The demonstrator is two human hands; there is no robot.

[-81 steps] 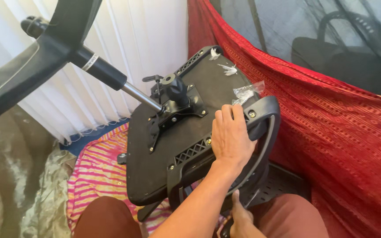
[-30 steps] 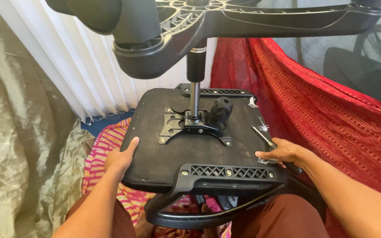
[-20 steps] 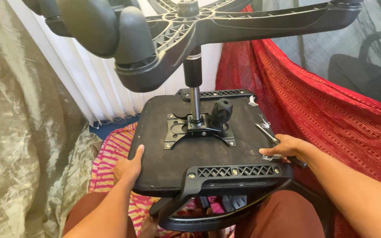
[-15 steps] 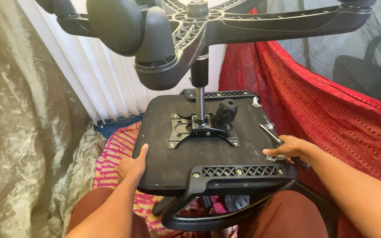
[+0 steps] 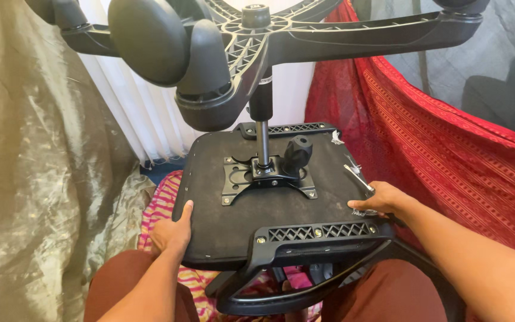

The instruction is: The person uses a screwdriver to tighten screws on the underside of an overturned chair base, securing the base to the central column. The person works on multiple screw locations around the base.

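Observation:
An upside-down office chair rests on my lap. Its black seat underside [image 5: 222, 226] faces up, with a metal mounting plate [image 5: 267, 177] and a gas cylinder [image 5: 261, 137] rising to the star base [image 5: 251, 36] and its casters [image 5: 150, 42]. My left hand [image 5: 173, 231] grips the seat's left edge. My right hand [image 5: 378, 200] holds the seat's right edge, next to a small metal tool [image 5: 357, 177] lying there. A black armrest bracket [image 5: 317, 235] sits at the near edge.
Red patterned cloth [image 5: 448, 155] hangs at the right. Shiny olive fabric [image 5: 37, 179] covers the left. White pleated curtain [image 5: 132, 113] is behind. A pink striped cloth [image 5: 159, 209] lies below the seat. A dark chair [image 5: 502, 95] stands behind mesh, far right.
The single right hand on the seat gave way to both hands gripping its edges. The star base has swung overhead, and the view has shifted slightly over the last second.

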